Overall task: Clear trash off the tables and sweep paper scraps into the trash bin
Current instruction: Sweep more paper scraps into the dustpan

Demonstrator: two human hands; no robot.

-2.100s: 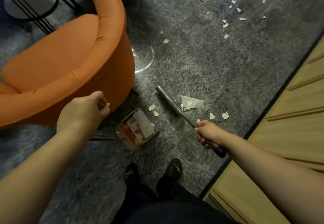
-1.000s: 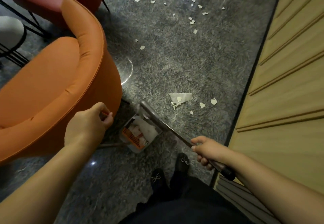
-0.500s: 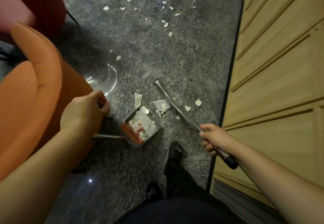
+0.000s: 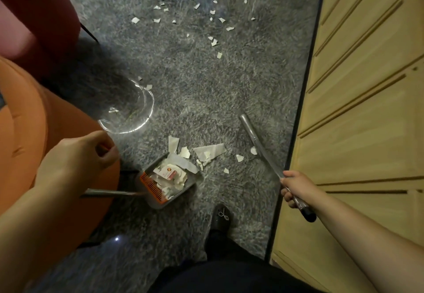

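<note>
Left hand (image 4: 78, 161): my fingers were curled tight round the top of the dustpan's handle, thumb folded over them, just in front of the orange chair (image 4: 25, 132).
Dustpan (image 4: 167, 181): it sat on the grey carpet (image 4: 206, 81) near my shoe (image 4: 221, 218), its grey tray heaped with crumpled paper and a small printed wrapper — an orange comb ran along the edge nearest me.
Right hand (image 4: 296, 189): my fingers were clamped round the broom (image 4: 263, 150) shaft, close to its black end cap, beside the wooden cabinet (image 4: 367, 109).
Broom: the metal shaft slanted away from me toward the carpet (the far end was blurred, so I could not make out the head).
Scraps (image 4: 210, 152): one big torn piece and several small bits lay between the dustpan's mouth and the shaft, one bit touching the shaft or just beside it.
Far scraps (image 4: 213, 15): many more white bits were scattered across the carpet, well apart from the dustpan.
Glass base (image 4: 135, 111): a clear round rim stood by the chair — two bits lay at its edge.
</note>
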